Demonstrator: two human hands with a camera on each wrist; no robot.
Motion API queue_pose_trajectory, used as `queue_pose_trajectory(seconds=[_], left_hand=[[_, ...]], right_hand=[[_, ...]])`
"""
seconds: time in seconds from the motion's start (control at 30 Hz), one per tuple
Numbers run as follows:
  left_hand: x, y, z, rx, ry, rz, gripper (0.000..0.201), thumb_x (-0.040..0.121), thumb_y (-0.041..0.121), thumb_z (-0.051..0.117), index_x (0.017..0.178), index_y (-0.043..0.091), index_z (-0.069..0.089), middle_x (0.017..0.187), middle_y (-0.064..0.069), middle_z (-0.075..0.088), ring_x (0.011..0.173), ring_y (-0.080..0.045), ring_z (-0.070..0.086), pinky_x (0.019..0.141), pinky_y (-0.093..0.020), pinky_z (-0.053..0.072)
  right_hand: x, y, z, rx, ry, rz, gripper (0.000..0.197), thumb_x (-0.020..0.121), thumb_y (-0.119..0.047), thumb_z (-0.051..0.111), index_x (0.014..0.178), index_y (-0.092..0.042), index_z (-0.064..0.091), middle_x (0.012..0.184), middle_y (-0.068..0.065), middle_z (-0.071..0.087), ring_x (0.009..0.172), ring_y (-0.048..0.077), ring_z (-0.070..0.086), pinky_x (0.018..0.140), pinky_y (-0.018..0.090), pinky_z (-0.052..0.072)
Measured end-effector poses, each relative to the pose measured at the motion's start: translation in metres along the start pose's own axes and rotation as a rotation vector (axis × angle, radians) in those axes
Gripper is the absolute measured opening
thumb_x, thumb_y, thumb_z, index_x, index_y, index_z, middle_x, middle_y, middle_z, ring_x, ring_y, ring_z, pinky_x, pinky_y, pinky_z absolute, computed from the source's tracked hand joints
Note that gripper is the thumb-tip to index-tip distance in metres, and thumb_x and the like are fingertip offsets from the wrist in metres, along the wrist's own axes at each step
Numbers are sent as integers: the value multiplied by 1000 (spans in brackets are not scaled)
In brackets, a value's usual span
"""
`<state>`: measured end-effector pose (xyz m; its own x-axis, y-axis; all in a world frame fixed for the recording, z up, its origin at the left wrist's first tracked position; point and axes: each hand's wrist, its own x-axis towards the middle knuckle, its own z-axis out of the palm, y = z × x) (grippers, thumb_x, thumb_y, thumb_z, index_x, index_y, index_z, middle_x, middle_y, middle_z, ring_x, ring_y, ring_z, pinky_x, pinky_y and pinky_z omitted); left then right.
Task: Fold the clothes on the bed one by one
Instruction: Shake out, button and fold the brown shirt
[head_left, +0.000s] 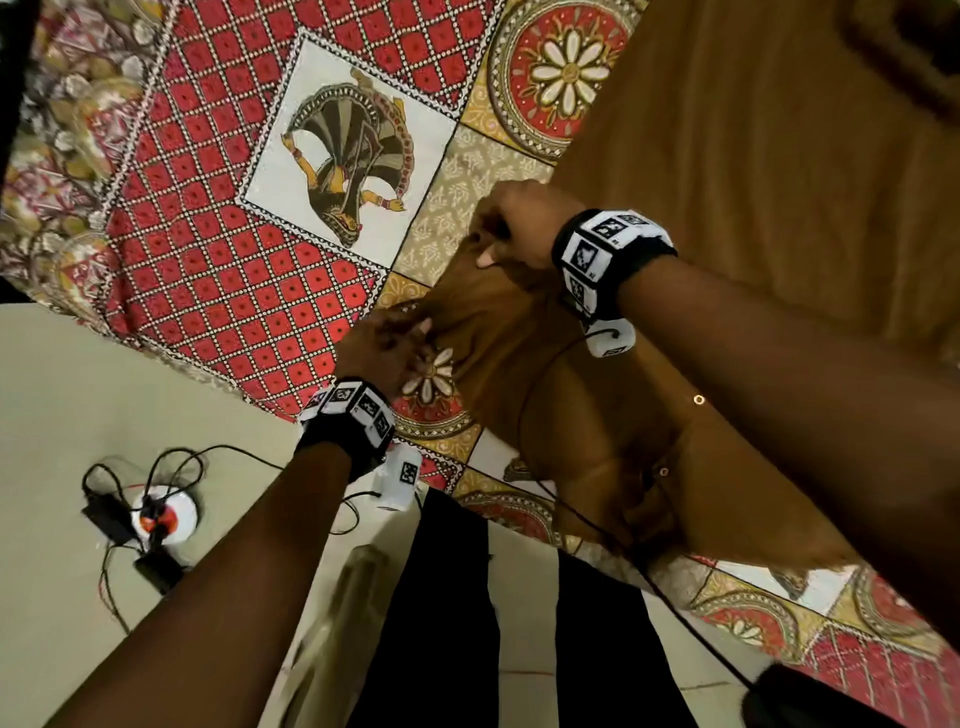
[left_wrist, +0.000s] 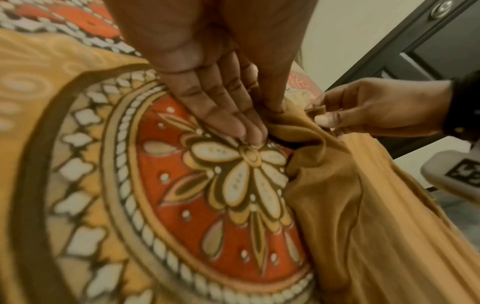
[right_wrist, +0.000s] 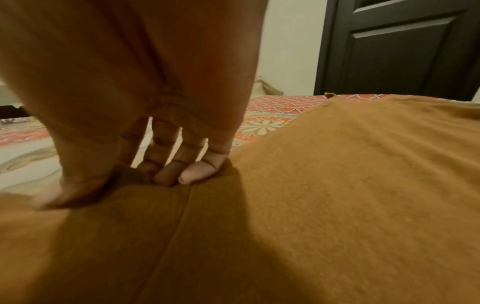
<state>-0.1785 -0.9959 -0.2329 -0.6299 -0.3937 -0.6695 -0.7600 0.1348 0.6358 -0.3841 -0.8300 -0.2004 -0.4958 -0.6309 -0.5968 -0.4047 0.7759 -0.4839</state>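
At the bottom of the head view stand the person's dark trouser legs (head_left: 452, 613) on the pale floor (head_left: 62, 395), with a white socket hub and black cables (head_left: 161, 514) at lower left. Just above, the bed (head_left: 218, 218) under its red and gold patterned sheet fills the middle and top of the frame. A mustard-brown garment (head_left: 597, 415) lies on it from centre to upper right, one bunched end hanging over the near edge. The left hand (head_left: 384, 348), at centre, pinches a gathered fold of the garment between thumb and fingers (left_wrist: 233, 123), the fingers lying close together. Just beyond it, the right hand (head_left: 511, 223) is curled tight on the garment's edge, thumb pressed against the cloth. A dark door (right_wrist: 400, 47) shows at the upper right of the right wrist view.
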Motion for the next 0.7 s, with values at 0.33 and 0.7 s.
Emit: queue_pose_trajectory(seconds=[0.33, 0.7], left_hand=[[37, 21, -32, 156, 99, 331, 18, 88, 29, 74, 95, 21, 59, 77, 18, 62, 68, 11, 59, 65, -11, 47], [-6, 21, -2, 582, 58, 896, 23, 96, 16, 55, 111, 6, 70, 114, -16, 65, 109, -33, 58, 94, -42, 45]], right_hand=[[14, 23, 17, 338, 246, 112, 34, 82, -39, 80, 97, -12, 67, 97, 2, 68, 91, 21, 62, 83, 38, 51], [-68, 1, 63, 49, 593, -34, 32, 99, -24, 46, 113, -12, 72, 111, 13, 70, 101, 37, 64, 87, 49, 53]])
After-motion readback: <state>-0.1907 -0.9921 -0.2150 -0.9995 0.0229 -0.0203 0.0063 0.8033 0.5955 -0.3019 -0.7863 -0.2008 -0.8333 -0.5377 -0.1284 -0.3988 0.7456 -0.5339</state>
